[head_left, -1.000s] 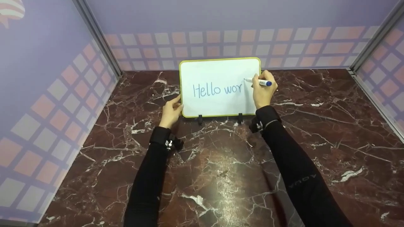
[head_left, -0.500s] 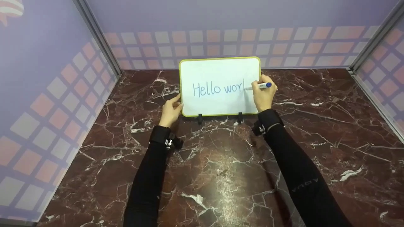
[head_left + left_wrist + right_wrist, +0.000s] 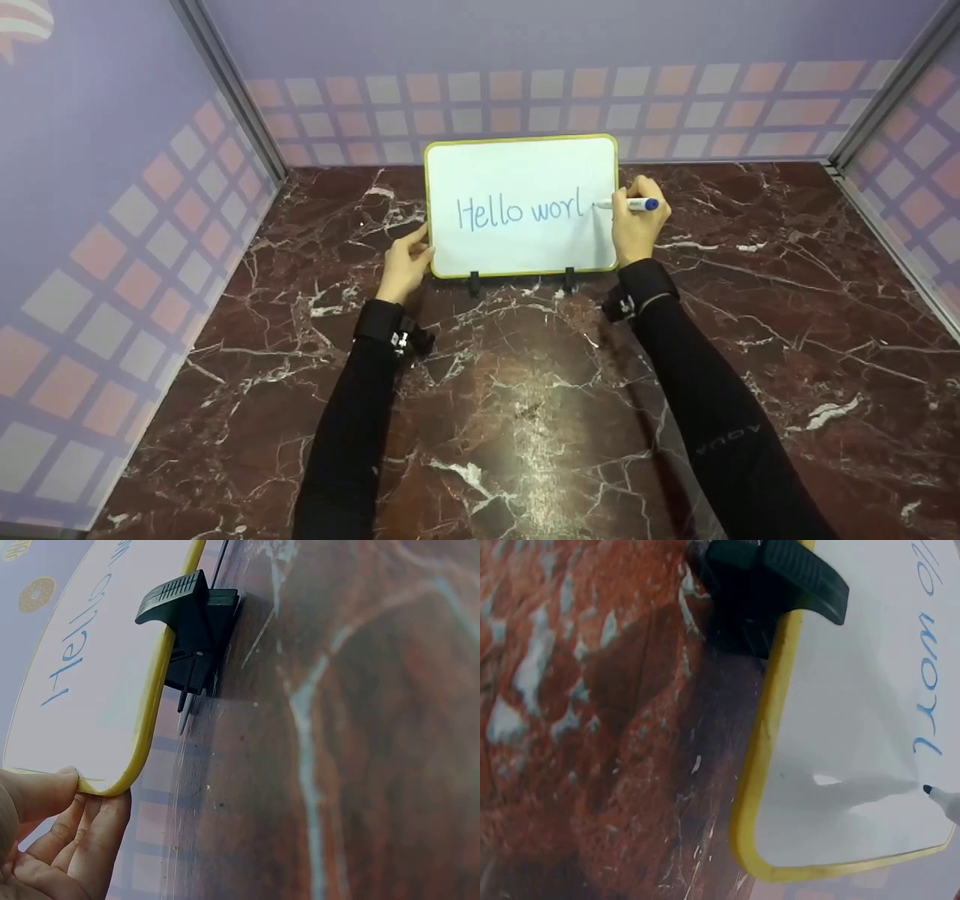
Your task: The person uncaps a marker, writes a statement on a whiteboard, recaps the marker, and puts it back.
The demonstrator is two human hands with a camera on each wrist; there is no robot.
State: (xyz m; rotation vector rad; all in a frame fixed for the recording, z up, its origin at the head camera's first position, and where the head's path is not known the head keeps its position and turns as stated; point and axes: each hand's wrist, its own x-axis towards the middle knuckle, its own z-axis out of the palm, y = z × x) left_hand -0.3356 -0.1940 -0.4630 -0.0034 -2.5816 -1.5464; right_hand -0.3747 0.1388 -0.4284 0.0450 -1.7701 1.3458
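White and blue, a slim marker (image 3: 637, 204) is pinched by the right hand (image 3: 637, 227), a yellow-framed rectangular whiteboard (image 3: 521, 172) by the left hand (image 3: 405, 264) at its lower left. It is propped near the far edge of the brown marbled desk (image 3: 517, 360).

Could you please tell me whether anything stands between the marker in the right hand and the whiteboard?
Nothing visible does. The right hand holds the marker with its tip at the whiteboard, contact unclear, just past the blue lettering; the two black clips sit lower on the bottom edge.
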